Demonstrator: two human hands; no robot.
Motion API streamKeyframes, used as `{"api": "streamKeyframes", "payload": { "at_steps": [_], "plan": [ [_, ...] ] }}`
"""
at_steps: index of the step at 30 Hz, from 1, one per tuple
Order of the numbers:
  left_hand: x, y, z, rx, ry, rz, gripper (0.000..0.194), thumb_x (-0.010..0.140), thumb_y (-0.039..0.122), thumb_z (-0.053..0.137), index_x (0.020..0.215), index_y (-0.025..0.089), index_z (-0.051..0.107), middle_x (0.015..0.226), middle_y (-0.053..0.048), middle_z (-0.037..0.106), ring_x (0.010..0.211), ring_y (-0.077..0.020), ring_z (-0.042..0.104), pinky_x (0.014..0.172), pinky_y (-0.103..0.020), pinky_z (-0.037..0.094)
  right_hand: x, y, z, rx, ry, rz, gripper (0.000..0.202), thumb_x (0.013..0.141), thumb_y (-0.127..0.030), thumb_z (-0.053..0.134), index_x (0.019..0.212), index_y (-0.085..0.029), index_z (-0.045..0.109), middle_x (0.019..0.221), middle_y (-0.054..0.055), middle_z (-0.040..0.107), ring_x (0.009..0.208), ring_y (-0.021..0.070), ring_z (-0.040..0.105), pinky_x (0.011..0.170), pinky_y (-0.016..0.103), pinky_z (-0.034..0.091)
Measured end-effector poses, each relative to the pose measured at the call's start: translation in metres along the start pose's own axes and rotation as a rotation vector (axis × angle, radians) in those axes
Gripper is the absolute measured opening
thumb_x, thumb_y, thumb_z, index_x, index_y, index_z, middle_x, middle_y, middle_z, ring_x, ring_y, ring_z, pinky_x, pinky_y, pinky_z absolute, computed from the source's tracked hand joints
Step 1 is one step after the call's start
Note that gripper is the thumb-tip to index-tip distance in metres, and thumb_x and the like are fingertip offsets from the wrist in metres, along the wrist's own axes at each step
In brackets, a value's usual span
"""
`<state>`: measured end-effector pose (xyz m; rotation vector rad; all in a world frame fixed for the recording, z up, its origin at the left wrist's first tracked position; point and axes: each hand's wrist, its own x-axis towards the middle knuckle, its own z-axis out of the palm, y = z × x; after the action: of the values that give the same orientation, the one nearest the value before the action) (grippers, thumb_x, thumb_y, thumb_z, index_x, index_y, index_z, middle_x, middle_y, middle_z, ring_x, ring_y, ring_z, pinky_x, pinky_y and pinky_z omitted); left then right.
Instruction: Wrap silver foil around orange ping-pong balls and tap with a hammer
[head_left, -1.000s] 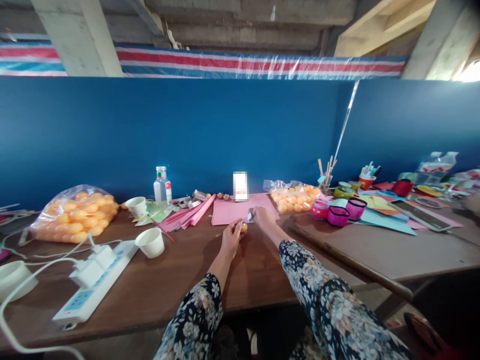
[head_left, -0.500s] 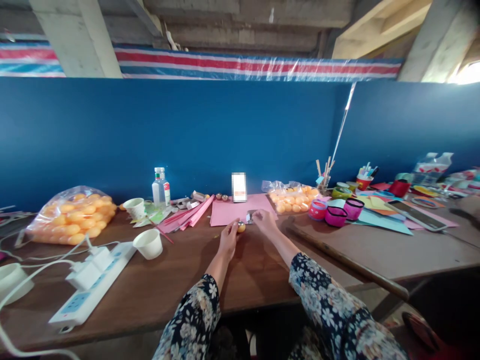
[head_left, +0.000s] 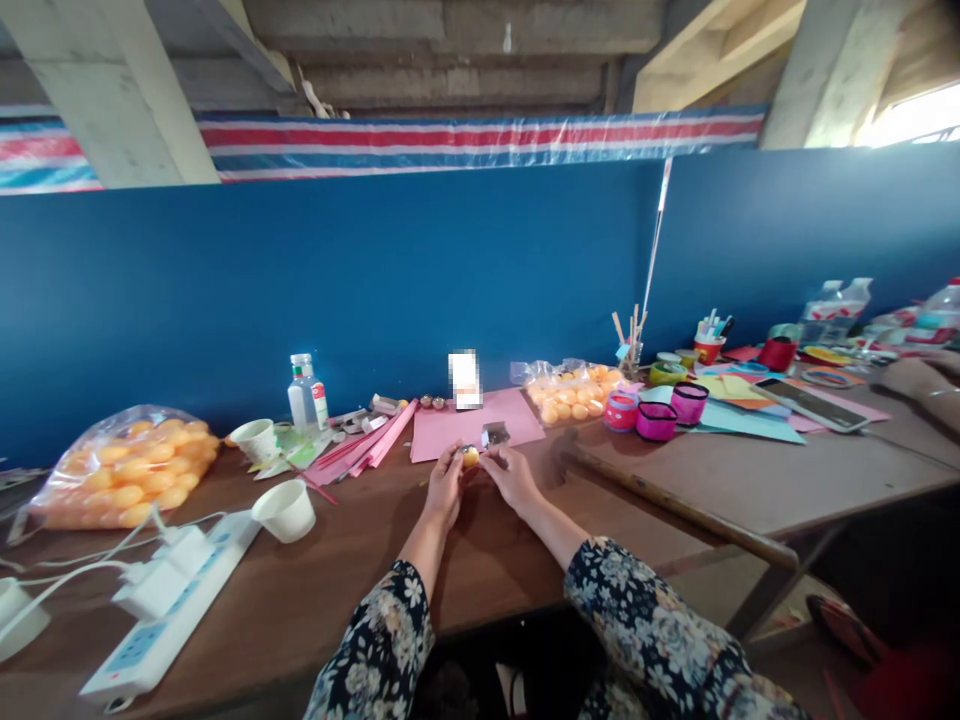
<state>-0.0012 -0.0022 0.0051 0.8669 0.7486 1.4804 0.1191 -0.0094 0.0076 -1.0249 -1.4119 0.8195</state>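
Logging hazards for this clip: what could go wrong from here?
The small round ball is held at the fingertips of the left hand, so it might slip and roll across the table. An open white cup stands close beside the power strip; if knocked, it could tip onto it.

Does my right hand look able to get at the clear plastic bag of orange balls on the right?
Likely yes: nothing appears to block your right hand from the bag, beyond it to the right.
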Motion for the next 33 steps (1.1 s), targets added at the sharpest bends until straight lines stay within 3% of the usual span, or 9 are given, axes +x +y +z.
{"api": "streamKeyframes", "payload": {
  "at_steps": [10,23,28,33],
  "plan": [
    [-0.0007,-0.0019,-0.0006,0.035,-0.07,0.038,0.046,0.062,0.026,0.066,0.106,0.017,0.054,0.091,-0.005,0.063,0.081,-0.0136,0.059,0.082,-0.032,0.043,-0.0014,0.0012,0.0019,0.277,0.015,0.172,0.023,0.067,-0.036,0.055,0.08,-0.017,0.056,0.072,0.002,0.061,0.063,0.0139,0.056,0.048,0.021,0.041],
    [-0.0021,-0.0009,0.0011,0.134,-0.112,0.066,0.047,0.062,0.03,0.066,0.107,0.019,0.056,0.101,-0.006,0.063,0.096,-0.0194,0.056,0.086,-0.035,0.041,-0.0021,-0.0003,-0.0005,0.185,0.032,0.066,0.025,0.064,-0.039,0.059,0.072,-0.015,0.06,0.067,0.001,0.059,0.063,0.0131,0.052,0.062,0.025,0.041],
    [0.0015,-0.0057,-0.0022,0.126,-0.131,0.07,0.048,0.063,0.028,0.066,0.109,0.02,0.055,0.103,-0.006,0.062,0.095,-0.0187,0.056,0.088,-0.036,0.04,-0.0014,0.0018,-0.0002,0.186,0.028,0.07,0.025,0.065,-0.038,0.058,0.073,-0.014,0.06,0.067,0.001,0.059,0.062,0.0125,0.051,0.061,0.024,0.04],
    [0.0025,-0.0071,-0.0039,0.136,-0.138,0.078,0.048,0.062,0.027,0.066,0.109,0.02,0.056,0.104,-0.005,0.062,0.094,-0.0184,0.056,0.089,-0.036,0.04,-0.0013,0.0042,-0.0002,0.196,0.016,0.097,0.024,0.067,-0.037,0.057,0.074,-0.014,0.059,0.061,-0.001,0.053,0.052,0.0088,0.044,0.05,0.02,0.035]
  ]
}}
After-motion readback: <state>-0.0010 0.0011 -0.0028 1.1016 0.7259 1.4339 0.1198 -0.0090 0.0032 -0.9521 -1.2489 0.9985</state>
